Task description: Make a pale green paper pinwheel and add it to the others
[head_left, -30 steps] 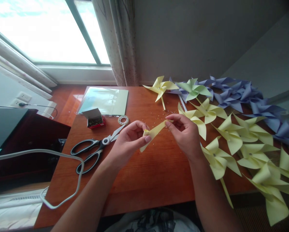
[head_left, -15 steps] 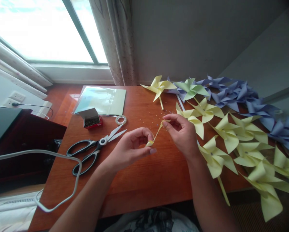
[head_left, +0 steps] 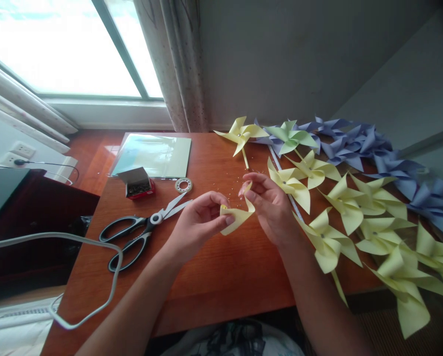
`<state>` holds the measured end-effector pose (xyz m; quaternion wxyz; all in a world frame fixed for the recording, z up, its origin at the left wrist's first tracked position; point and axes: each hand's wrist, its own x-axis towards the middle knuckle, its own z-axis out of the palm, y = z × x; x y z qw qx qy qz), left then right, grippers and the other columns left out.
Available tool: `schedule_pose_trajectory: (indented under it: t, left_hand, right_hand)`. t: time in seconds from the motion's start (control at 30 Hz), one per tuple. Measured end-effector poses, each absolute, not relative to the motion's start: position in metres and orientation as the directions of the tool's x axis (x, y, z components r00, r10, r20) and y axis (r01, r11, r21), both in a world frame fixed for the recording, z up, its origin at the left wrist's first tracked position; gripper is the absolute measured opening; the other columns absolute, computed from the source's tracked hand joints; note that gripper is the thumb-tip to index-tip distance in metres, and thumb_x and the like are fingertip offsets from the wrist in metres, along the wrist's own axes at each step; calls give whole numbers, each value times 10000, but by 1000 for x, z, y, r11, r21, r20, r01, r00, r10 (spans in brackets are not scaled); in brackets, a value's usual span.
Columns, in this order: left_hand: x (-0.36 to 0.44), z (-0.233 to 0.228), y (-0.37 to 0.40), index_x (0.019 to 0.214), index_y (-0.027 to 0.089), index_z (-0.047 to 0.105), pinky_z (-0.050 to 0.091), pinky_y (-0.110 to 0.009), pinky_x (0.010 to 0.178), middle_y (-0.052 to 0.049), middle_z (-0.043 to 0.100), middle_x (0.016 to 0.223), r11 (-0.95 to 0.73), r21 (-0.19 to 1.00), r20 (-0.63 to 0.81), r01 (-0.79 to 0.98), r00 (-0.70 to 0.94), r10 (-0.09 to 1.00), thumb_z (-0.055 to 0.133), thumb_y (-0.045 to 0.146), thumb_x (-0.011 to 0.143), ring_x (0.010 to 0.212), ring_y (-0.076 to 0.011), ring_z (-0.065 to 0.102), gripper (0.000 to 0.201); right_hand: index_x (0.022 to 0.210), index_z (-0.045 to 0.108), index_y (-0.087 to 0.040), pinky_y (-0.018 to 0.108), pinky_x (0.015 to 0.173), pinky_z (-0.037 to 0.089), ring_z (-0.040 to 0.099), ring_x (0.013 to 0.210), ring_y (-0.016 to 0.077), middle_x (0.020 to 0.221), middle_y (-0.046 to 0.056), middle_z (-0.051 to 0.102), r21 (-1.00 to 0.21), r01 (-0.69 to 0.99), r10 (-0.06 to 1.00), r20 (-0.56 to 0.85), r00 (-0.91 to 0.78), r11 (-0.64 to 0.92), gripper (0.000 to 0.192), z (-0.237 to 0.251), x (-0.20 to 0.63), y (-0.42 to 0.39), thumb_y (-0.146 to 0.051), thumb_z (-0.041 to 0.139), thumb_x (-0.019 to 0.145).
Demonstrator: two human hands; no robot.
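Two hands work a strip of yellow paper at the centre of the frame.
The person's left hand [head_left: 204, 217] grips the yellow paper [head_left: 235, 220] between thumb and fingers, its lower part spread below the thumb; the right hand [head_left: 269, 202] has its fingers bent around the strip's curled upper end, though whether they pinch it cannot be told. Left of centre on the wooden table [head_left: 221, 291] lie parted scissors [head_left: 155, 219], a tape roll [head_left: 183, 185] and an open box [head_left: 140, 190]; yellow pinwheels [head_left: 323, 237] and purple pinwheels [head_left: 358, 146] crowd the right side.
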<state>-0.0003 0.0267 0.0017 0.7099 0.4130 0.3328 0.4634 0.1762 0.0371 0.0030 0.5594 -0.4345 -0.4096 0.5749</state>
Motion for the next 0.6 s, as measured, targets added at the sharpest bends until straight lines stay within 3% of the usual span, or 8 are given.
schedule_pose_trajectory:
  t: [0.1,0.23,0.37,0.47,0.6]
  left_hand:
    - [3,-1,25,836,169,650,487,-204,652,-18,636,854,234,872,-108,-430,297,949,870,205,737,774,-126,582,244]
    - [4,-2,25,847,180,657,506,-210,669,-18,673,900,234,838,-139,-494,222,965,880,200,720,793,-133,615,257]
    - [4,-2,26,841,186,660,523,-214,694,-12,676,904,189,832,-117,-522,169,979,875,189,728,793,-125,615,243]
    - [5,-1,26,828,177,662,515,-210,679,-18,668,890,144,868,-78,-476,156,985,885,209,718,786,-124,604,251]
    - [8,2,23,793,170,665,500,-219,681,-12,637,845,100,916,-25,-389,194,981,904,197,683,773,-127,583,264]
  right_hand:
    - [1017,663,-257,306,782,555,632,821,167,912,11,659,-892,-417,984,-144,-101,-173,376,1,171,36,-482,815,758]
    - [1173,619,-260,356,854,582,682,925,205,1061,56,694,-827,-499,962,-176,-208,-260,532,-4,171,35,-634,718,807]
    - [1263,558,-308,333,888,588,689,1057,209,1295,59,645,-829,-485,953,-178,-244,-279,641,-3,170,34,-455,862,717]
    - [1275,551,-305,315,870,590,695,1039,201,1230,47,669,-821,-483,942,-186,-279,-305,693,-1,167,34,-340,896,675]
    - [1174,599,-287,309,793,591,688,897,177,1039,0,705,-823,-482,948,-204,-243,-300,597,0,165,34,-297,897,657]
